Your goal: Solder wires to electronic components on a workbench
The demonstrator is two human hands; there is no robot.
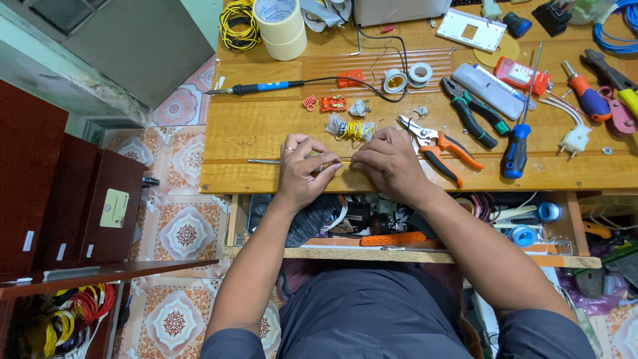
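My left hand [302, 171] and my right hand [389, 163] rest on the near edge of a wooden workbench [252, 126]. Both pinch a thin light-coloured wire [344, 163] stretched between the fingertips. A slim metal rod [262, 161] sticks out to the left from under my left hand; how it is held is hidden. Just beyond the hands lies a small clear bag with yellow wire [351, 128].
Behind the hands lie a blue-handled soldering iron [266, 87], orange-handled cutters [442, 149], green pliers [472, 113], a blue screwdriver [517, 149], a white plug [575, 139], tape rolls [282, 23] and yellow cable [238, 23]. An open drawer [399, 229] of parts sits below the bench. Dark cabinets [60, 199] stand left.
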